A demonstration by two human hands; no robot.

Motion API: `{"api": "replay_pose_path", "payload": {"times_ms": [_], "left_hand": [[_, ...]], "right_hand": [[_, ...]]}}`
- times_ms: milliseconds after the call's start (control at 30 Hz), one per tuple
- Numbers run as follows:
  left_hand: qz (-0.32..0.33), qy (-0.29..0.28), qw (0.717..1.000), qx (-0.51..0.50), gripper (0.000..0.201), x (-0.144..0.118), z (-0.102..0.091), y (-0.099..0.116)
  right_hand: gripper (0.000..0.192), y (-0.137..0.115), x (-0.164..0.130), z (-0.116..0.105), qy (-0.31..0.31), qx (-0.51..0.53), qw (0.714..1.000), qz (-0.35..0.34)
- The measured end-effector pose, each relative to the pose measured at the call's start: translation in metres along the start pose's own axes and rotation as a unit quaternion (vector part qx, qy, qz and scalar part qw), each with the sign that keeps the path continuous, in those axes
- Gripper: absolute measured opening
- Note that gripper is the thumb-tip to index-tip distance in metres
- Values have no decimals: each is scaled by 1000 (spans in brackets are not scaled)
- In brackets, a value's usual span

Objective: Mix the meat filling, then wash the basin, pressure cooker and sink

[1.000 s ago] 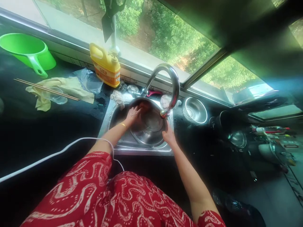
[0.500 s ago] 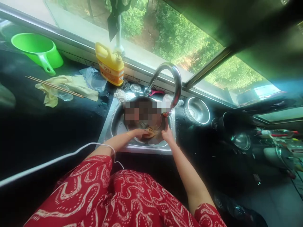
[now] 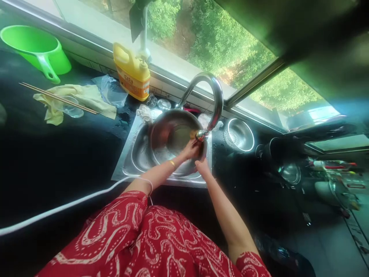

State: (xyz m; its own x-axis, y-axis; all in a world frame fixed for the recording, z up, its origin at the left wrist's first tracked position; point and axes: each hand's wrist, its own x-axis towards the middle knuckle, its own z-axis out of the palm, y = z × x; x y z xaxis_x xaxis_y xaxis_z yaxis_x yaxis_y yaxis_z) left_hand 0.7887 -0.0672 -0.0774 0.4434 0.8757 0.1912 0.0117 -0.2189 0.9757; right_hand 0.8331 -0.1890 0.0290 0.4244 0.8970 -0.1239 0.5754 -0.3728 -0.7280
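A wide, round metal pan [image 3: 161,154] sits tilted in the steel sink [image 3: 128,161], its shiny inside facing me. My left hand [image 3: 190,149] reaches across to the pan's right inner wall, closed on a yellowish-brown cloth [image 3: 192,134]. Only a small bit of that cloth shows past the fingers. At the pan's lower right rim, my right hand [image 3: 202,167] grips the edge, its fingers partly hidden by the pan. Just above my left hand hangs the spout of the curved chrome faucet [image 3: 217,98].
Left on the dark counter stand a green dipper [image 3: 54,57] and a yellow detergent jug [image 3: 134,82]. A pale yellow cloth [image 3: 95,104] lies there under chopsticks [image 3: 57,98]. Right of the sink is a metal strainer basket [image 3: 240,134]. A white cord [image 3: 72,204] crosses my left arm.
My left hand has moved with the cloth from the pan's lower middle up and right to its right wall. My right hand stays at the rim. The view has shifted slightly.
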Motion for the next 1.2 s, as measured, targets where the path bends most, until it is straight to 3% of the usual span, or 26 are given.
{"api": "replay_pose_path", "payload": {"times_ms": [100, 167, 233, 300, 400, 500, 567, 667, 733, 833, 900, 1067, 1133, 1200], "left_hand": [[22, -180, 982, 58, 59, -45, 13, 2], [8, -311, 938, 153, 57, -71, -3, -7], [-15, -368, 897, 244, 53, -87, -33, -20], [-48, -333, 882, 331, 48, -90, -70, -33], [-132, -237, 841, 468, 38, -73, -124, -45], [-163, -193, 814, 523, 38, -47, -153, -38], [-122, -188, 823, 523, 42, -35, -150, -21], [-43, -219, 860, 459, 53, -38, -112, 11], [-18, -302, 875, 378, 58, -57, -80, 25], [-21, -426, 851, 307, 56, -87, -58, 25], [-22, -426, 835, 348, 50, -88, -70, 15], [26, -288, 835, 469, 46, -33, -122, -10], [-3, -292, 842, 455, 52, -24, -123, -15], [-31, -300, 852, 428, 52, -34, -113, -17]], "right_hand": [[88, 0, -7, -14, 26, -5, 1000, -2], [87, -4, -14, -27, 24, -43, 999, -7], [87, -11, -22, -41, 25, -107, 994, -27], [86, -20, -30, -53, 33, -175, 983, -42], [83, -35, -38, -66, 47, -269, 962, -27], [81, -47, -41, -75, 67, -326, 943, -3], [81, -51, -40, -80, 73, -327, 942, 14], [83, -50, -33, -84, 66, -265, 960, 56], [86, -45, -29, -87, 57, -196, 974, 94], [84, -32, -25, -94, 47, -82, 984, 148], [76, -23, -22, -104, 44, -30, 982, 183], [45, -5, -6, -132, 13, -15, 971, 238], [38, 5, 3, -139, 25, -14, 975, 221], [37, 17, 7, -137, 79, -10, 979, 187]]}}
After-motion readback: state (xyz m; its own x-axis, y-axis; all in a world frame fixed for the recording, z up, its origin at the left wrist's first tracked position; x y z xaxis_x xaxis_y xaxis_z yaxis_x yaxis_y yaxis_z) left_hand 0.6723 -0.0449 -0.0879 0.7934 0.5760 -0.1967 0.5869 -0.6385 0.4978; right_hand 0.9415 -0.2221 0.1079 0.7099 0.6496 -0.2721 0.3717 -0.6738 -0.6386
